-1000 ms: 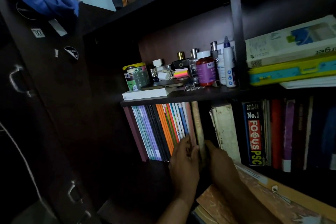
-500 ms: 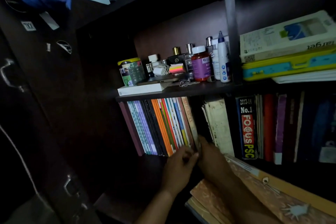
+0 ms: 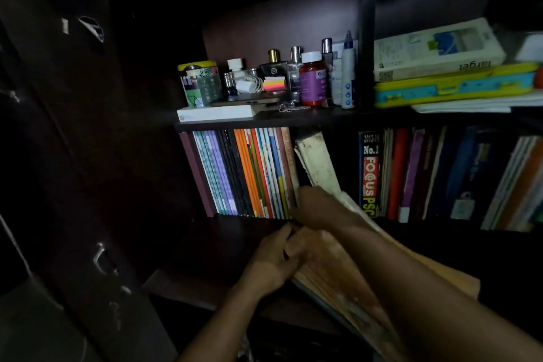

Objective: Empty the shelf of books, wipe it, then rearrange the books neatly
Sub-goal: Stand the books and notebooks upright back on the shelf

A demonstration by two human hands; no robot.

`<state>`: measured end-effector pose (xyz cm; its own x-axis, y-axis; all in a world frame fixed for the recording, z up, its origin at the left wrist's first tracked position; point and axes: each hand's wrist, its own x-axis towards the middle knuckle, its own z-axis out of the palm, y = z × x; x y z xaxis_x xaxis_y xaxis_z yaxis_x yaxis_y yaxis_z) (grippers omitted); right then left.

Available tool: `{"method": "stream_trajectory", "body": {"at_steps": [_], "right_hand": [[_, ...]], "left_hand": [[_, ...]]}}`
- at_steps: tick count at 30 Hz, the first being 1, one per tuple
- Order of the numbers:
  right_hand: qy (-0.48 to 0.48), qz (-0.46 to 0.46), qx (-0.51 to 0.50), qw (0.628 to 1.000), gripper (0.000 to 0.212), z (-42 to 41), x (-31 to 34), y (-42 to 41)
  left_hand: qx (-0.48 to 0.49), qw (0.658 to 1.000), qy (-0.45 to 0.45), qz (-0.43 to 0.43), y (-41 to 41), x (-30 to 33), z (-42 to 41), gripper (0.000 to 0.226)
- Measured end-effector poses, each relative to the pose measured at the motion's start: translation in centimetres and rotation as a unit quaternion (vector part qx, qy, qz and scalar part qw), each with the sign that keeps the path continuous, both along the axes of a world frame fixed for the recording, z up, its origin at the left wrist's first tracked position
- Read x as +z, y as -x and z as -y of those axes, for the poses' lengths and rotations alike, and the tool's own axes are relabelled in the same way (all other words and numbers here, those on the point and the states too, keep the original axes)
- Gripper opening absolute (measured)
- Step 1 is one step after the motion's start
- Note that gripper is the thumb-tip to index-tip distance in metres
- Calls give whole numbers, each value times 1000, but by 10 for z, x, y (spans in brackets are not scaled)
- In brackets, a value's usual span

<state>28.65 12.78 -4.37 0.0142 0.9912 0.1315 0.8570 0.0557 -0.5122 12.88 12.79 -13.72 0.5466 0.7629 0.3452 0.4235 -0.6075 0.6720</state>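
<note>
Worn orange-brown book covers (image 3: 332, 270) are gripped at their near edge by the left hand (image 3: 271, 261), fingers curled round them. Just above, the right hand (image 3: 318, 209) is laid on the same stack at the dark wooden shelf's (image 3: 235, 232) front; whether it grips cannot be told. Beyond the hands, a row of thin colourful upright books (image 3: 249, 173) is seen, with a leaning cream-white book (image 3: 318, 161) beside it. Higher up, a red pill bottle with purple label (image 3: 312, 79) is stood among toiletries.
</note>
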Motion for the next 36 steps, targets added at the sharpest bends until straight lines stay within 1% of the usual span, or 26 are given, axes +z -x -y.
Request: {"method": "stream_trajectory", "body": {"at_steps": [1, 3, 5, 6, 7, 8, 9, 10, 11, 12, 14, 15, 16, 18, 21, 22, 25, 26, 27, 29, 32, 34, 36], "right_hand": [[-31, 5, 10, 999, 18, 12, 13, -4], [-99, 0, 20, 995, 24, 38, 24, -19], [-106, 53, -39, 992, 38, 71, 18, -44], [-75, 92, -89, 989, 48, 88, 10, -59], [-21, 117, -136, 984, 60, 104, -1, -75], [34, 124, -169, 977, 73, 119, -12, -92], [83, 118, -189, 971, 83, 136, -24, -107], [108, 98, -199, 969, 89, 148, -36, -117], [109, 70, -201, 971, 90, 159, -44, -124], [86, 30, -204, 975, 83, 168, -51, -129], [8, -59, -219, 974, 52, 181, -56, -134], [-14, -81, -227, 970, 40, 182, -56, -136], [-18, -85, -227, 970, 34, 183, -55, -137], [-13, -71, -230, 971, 33, 181, -53, -134], [-15, -69, -230, 971, 37, 180, -53, -134], [-16, -65, -230, 971, 39, 180, -54, -135], [-21, -69, -231, 970, 42, 180, -54, -137], [-20, -78, -231, 970, 42, 180, -55, -136], [-23, -90, -232, 968, 42, 181, -56, -137], [-35, -112, -237, 964, 39, 183, -56, -136], [-54, -153, -246, 956, 31, 184, -56, -137], [-72, -194, -262, 943, 25, 185, -59, -142], [-105, -255, -275, 921, 18, 186, -61, -147]], "left_hand": [[-2, 1000, 3, 14, 0, 2, 1, 40], [13, 1000, 7, 21, -1, 7, 1, 33], [26, 999, 10, 19, -2, 8, 1, 34], [32, 999, 11, 15, -2, 9, 2, 36], [36, 999, 14, 8, -3, 10, 3, 39], [36, 999, 17, 4, -4, 11, 3, 40], [32, 999, 21, -1, -5, 13, 7, 38], [34, 999, 19, -9, -5, 13, 8, 36], [36, 999, 11, -20, -5, 14, 9, 35], [38, 999, 0, -36, -5, 15, 10, 40], [46, 996, -28, -70, -5, 16, 19, 55], [51, 994, -42, -87, -6, 16, 23, 59], [53, 991, -54, -109, -6, 15, 29, 61], [58, 987, -70, -133, -5, 15, 37, 65], [65, 983, -70, -159, -4, 20, 54, 70], [64, 982, -63, -169, -3, 20, 58, 77], [55, 977, -5, -205, 2, 24, 67, 115], [46, 976, 10, -212, 5, 26, 67, 121], [33, 977, 13, -212, 5, 26, 67, 119], [17, 978, -5, -208, 6, 26, 67, 106], [27, 978, -39, -204, 5, 22, 66, 96], [31, 980, -52, -190, 4, 20, 66, 93], [29, 981, -58, -181, 4, 20, 68, 87]]}}
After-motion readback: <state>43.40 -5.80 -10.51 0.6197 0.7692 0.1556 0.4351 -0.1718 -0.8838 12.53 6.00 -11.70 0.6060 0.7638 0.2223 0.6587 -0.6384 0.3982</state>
